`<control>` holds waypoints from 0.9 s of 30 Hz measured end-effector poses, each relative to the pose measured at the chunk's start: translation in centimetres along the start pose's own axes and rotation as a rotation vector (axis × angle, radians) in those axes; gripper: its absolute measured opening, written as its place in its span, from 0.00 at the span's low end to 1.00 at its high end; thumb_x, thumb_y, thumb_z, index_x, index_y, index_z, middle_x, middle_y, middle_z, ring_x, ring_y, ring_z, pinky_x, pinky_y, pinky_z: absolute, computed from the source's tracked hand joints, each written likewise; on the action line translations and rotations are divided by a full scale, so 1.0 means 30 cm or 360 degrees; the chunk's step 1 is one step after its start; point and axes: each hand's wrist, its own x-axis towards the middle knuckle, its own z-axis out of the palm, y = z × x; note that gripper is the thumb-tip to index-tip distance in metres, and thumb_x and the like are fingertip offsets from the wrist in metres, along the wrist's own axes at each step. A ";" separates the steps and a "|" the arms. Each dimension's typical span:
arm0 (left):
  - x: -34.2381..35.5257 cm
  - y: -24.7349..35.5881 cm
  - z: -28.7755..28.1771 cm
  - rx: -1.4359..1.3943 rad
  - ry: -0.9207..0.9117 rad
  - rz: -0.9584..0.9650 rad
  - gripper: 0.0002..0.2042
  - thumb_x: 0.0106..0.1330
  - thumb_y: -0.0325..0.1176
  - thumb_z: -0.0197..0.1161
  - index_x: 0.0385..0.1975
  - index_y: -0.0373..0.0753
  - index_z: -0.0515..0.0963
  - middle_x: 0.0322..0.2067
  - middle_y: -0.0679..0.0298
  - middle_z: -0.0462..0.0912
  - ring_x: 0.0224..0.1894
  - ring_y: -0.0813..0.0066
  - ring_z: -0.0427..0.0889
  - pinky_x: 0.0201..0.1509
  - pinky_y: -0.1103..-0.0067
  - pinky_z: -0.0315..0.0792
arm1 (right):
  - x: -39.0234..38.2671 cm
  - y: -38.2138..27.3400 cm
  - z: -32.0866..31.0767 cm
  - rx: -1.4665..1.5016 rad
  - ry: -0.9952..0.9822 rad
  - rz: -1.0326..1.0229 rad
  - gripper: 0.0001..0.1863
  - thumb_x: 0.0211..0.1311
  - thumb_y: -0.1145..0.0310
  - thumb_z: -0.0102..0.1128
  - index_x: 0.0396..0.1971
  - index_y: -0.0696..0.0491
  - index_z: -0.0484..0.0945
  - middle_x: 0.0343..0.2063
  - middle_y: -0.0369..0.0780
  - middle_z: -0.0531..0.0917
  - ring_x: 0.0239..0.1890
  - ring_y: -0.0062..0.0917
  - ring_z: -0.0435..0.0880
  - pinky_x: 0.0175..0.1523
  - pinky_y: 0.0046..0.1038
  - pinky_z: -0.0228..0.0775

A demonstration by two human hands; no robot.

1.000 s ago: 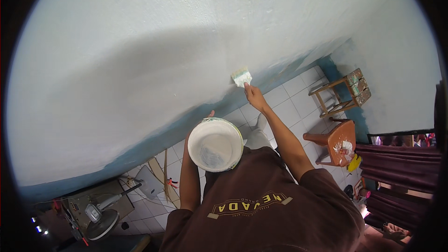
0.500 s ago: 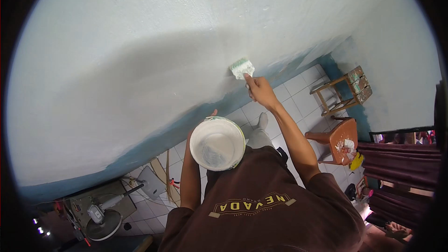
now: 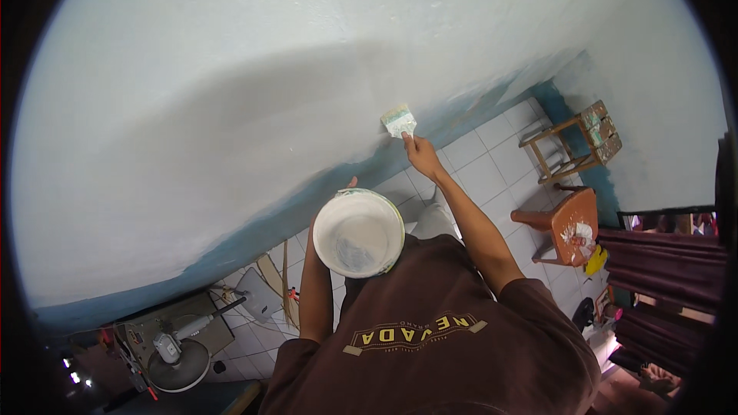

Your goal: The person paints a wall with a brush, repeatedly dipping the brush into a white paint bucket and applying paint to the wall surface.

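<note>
My right hand (image 3: 422, 156) is closed round the handle of a wide paintbrush (image 3: 400, 124). Its pale bristles, streaked with green, meet the wall (image 3: 254, 23), just above where light paint gives way to a blue lower band (image 3: 269, 224). Against my body my left hand (image 3: 353, 182) supports a round white bucket (image 3: 320, 234); only a fingertip shows past its far rim, the rest being hidden behind it. White paint coats the bucket's inside, with a greyish patch at the bottom.
On the tiled floor (image 3: 492, 157) to the right stand a paint-spotted wooden stool (image 3: 603, 134) and an orange plastic chair (image 3: 565, 215). Dark red curtains (image 3: 665, 265) hang at far right. A fan (image 3: 178, 365) lies at lower left near wooden strips (image 3: 270, 277).
My right hand and the brush have moved slightly down the wall, toward the blue band. The bucket stays almost where it was in my left hand. My view has shifted a little.
</note>
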 end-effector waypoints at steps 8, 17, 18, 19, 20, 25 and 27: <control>-0.018 -0.005 0.066 0.0269 -0.0162 0.0112 0.24 0.79 0.32 0.49 0.74 0.43 0.62 0.44 0.62 0.85 0.37 0.78 0.85 0.48 0.77 0.83 | -0.063 0.011 0.009 0.0176 -0.0216 0.0618 0.32 0.77 0.45 0.48 0.19 0.57 0.75 0.14 0.36 0.74 0.17 0.21 0.73 0.24 0.28 0.67; -0.020 -0.010 -0.019 0.0018 -0.0166 -0.0087 0.22 0.79 0.36 0.51 0.71 0.41 0.66 0.44 0.61 0.87 0.38 0.75 0.87 0.46 0.74 0.84 | -0.118 -0.547 -0.207 0.0641 -0.0224 0.0117 0.29 0.78 0.45 0.48 0.19 0.51 0.71 0.12 0.32 0.70 0.14 0.15 0.65 0.22 0.22 0.56; -0.019 -0.016 -0.005 -0.0006 -0.0189 -0.0146 0.23 0.79 0.37 0.51 0.71 0.41 0.66 0.45 0.60 0.87 0.38 0.75 0.87 0.46 0.74 0.84 | -0.111 -0.538 -0.223 0.0725 -0.0196 0.0006 0.29 0.78 0.45 0.47 0.19 0.50 0.69 0.12 0.32 0.69 0.14 0.14 0.64 0.22 0.21 0.55; -0.034 -0.032 0.003 0.0018 -0.0137 -0.0062 0.22 0.79 0.37 0.51 0.71 0.40 0.67 0.44 0.60 0.86 0.38 0.75 0.87 0.47 0.74 0.84 | -0.102 -0.528 -0.229 0.0809 -0.0175 -0.0105 0.29 0.78 0.44 0.47 0.19 0.50 0.68 0.12 0.31 0.68 0.14 0.13 0.63 0.22 0.20 0.53; -0.042 -0.036 0.036 0.0056 -0.0093 0.0010 0.22 0.79 0.38 0.51 0.70 0.40 0.67 0.44 0.59 0.86 0.37 0.75 0.87 0.47 0.74 0.84 | -0.087 -0.500 -0.228 0.0806 -0.0168 -0.0106 0.29 0.78 0.44 0.47 0.19 0.50 0.68 0.12 0.31 0.68 0.14 0.13 0.63 0.22 0.20 0.53; 0.012 -0.043 -0.061 0.0169 -0.0167 0.0140 0.23 0.79 0.37 0.51 0.70 0.37 0.66 0.44 0.59 0.85 0.37 0.74 0.86 0.47 0.75 0.83 | 0.021 -0.094 -0.048 0.0399 -0.0111 -0.0117 0.31 0.78 0.46 0.48 0.21 0.58 0.74 0.13 0.35 0.72 0.17 0.21 0.71 0.26 0.30 0.63; 0.037 -0.033 -0.154 0.0109 -0.0212 0.0156 0.24 0.78 0.36 0.50 0.71 0.37 0.65 0.45 0.58 0.85 0.37 0.75 0.85 0.47 0.75 0.83 | 0.017 0.003 0.012 0.0186 -0.0125 -0.0052 0.31 0.77 0.47 0.48 0.23 0.60 0.75 0.14 0.37 0.75 0.19 0.24 0.73 0.27 0.32 0.65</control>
